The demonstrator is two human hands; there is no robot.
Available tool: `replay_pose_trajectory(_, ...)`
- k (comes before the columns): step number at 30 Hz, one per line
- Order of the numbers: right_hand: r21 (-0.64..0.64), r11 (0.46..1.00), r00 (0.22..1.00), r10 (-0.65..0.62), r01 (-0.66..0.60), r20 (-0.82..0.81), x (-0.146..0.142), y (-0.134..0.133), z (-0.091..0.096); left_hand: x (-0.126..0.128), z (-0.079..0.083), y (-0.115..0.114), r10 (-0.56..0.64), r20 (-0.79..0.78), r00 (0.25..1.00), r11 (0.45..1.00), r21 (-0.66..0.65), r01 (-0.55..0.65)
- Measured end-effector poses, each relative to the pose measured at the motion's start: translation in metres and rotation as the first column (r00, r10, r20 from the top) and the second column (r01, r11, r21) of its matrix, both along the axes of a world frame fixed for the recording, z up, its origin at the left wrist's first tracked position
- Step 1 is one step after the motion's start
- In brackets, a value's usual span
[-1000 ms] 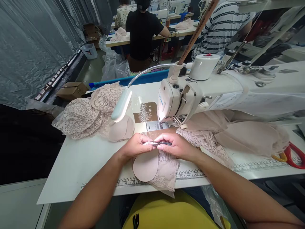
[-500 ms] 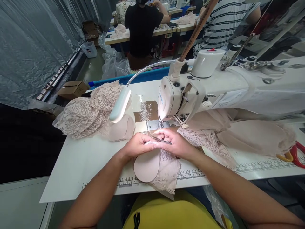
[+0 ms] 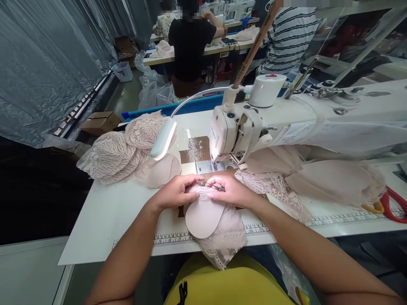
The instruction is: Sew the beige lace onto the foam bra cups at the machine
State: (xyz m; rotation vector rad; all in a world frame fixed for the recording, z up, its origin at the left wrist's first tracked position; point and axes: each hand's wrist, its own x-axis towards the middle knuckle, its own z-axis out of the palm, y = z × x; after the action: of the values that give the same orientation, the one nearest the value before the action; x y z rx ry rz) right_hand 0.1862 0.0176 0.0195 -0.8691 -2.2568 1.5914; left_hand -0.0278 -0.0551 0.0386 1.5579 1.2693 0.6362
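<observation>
Just in front of the sewing machine's needle area, my left hand (image 3: 177, 192) pinches the upper edge of a pale pink lace piece (image 3: 230, 228) between thumb and fingers. Over the lace lies a smooth, rounded pink pad (image 3: 203, 218), hanging toward me. My right hand (image 3: 230, 191) grips the same edge from the right. Under its curled fingers is a thin, dark metal tool (image 3: 218, 187), mostly hidden, whose kind I cannot make out. The sewing machine head (image 3: 222, 131) stands right behind both hands.
Stacked lace pieces (image 3: 110, 156) lie on the left, beside a lamp head (image 3: 163, 137) on a bendy neck. More pink fabric (image 3: 333, 182) spreads at the right, near red-handled scissors (image 3: 392, 205). A printed ruler (image 3: 171, 240) runs along the table's front edge. Other people sit beyond.
The fabric has turned and flattened, so more lace and pad show. My hands have moved slightly apart, and the metal tool is now more hidden. The camera view has shifted a little.
</observation>
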Motion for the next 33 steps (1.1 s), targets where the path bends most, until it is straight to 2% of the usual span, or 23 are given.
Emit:
replay_pose_trajectory(4, 0.066, 0.997, 0.999, 0.030, -0.028, -0.032, -0.002, -0.004, 0.003, 0.001, 0.015, -0.012, 0.143, -0.027, 0.989, 0.986, 0.090, -0.140)
replay_pose_trajectory(5, 0.055, 0.998, 0.998, 0.032, -0.029, -0.049, 0.000, -0.004, 0.004, -0.003, 0.019, -0.016, 0.178, -0.045, 0.983, 0.983, 0.058, -0.175)
replay_pose_trajectory(7, 0.023, 0.999, 0.995, 0.034, -0.032, -0.091, 0.004, -0.004, 0.007, -0.010, 0.025, -0.024, 0.209, -0.064, 0.976, 0.971, -0.101, -0.215)
replay_pose_trajectory(8, 0.008, 0.999, 0.993, 0.038, -0.038, -0.114, 0.006, -0.004, 0.007, -0.012, 0.025, -0.027, 0.195, -0.038, 0.980, 0.958, -0.205, -0.199)
replay_pose_trajectory(10, -0.013, 0.998, 0.985, 0.055, -0.058, -0.162, 0.009, -0.004, 0.007, -0.011, 0.020, -0.032, 0.149, 0.120, 0.982, 0.926, -0.366, -0.096)
replay_pose_trajectory(12, -0.013, 0.997, 0.980, 0.074, -0.078, -0.185, 0.010, -0.004, 0.006, -0.003, 0.011, -0.034, 0.153, 0.314, 0.937, 0.913, -0.409, -0.012)
replay_pose_trajectory(14, -0.002, 0.995, 0.983, 0.097, -0.099, -0.158, 0.012, -0.005, 0.004, 0.010, 0.000, -0.033, 0.249, 0.410, 0.878, 0.915, -0.396, -0.075)
replay_pose_trajectory(16, 0.006, 0.992, 0.986, 0.125, -0.125, -0.110, 0.013, -0.007, 0.003, 0.021, -0.008, -0.032, 0.379, 0.412, 0.829, 0.894, -0.395, -0.212)
replay_pose_trajectory(18, -0.002, 0.992, 0.988, 0.124, -0.125, -0.091, 0.015, -0.007, 0.002, 0.029, -0.011, -0.030, 0.443, 0.402, 0.802, 0.872, -0.400, -0.281)
replay_pose_trajectory(20, 0.002, 0.996, 0.990, 0.085, -0.085, -0.110, 0.016, -0.007, 0.002, 0.033, -0.011, -0.029, 0.442, 0.398, 0.804, 0.877, -0.379, -0.294)
replay_pose_trajectory(22, 0.060, 0.998, 0.987, 0.041, -0.032, -0.153, 0.018, -0.006, 0.004, 0.035, -0.010, -0.028, 0.432, 0.400, 0.808, 0.890, -0.333, -0.310)
replay_pose_trajectory(25, 0.145, 0.989, 0.979, 0.052, -0.023, -0.196, 0.018, -0.004, 0.010, 0.037, -0.012, -0.028, 0.415, 0.398, 0.818, 0.906, -0.263, -0.331)
replay_pose_trajectory(29, 0.091, 0.991, 0.983, 0.111, -0.099, -0.143, 0.016, -0.006, 0.018, 0.038, -0.018, -0.028, 0.374, 0.342, 0.862, 0.925, -0.201, -0.322)
replay_pose_trajectory(33, 0.095, 0.992, 0.991, 0.089, -0.080, -0.097, 0.013, -0.011, 0.018, 0.038, -0.020, -0.027, 0.346, 0.312, 0.885, 0.932, -0.220, -0.287)
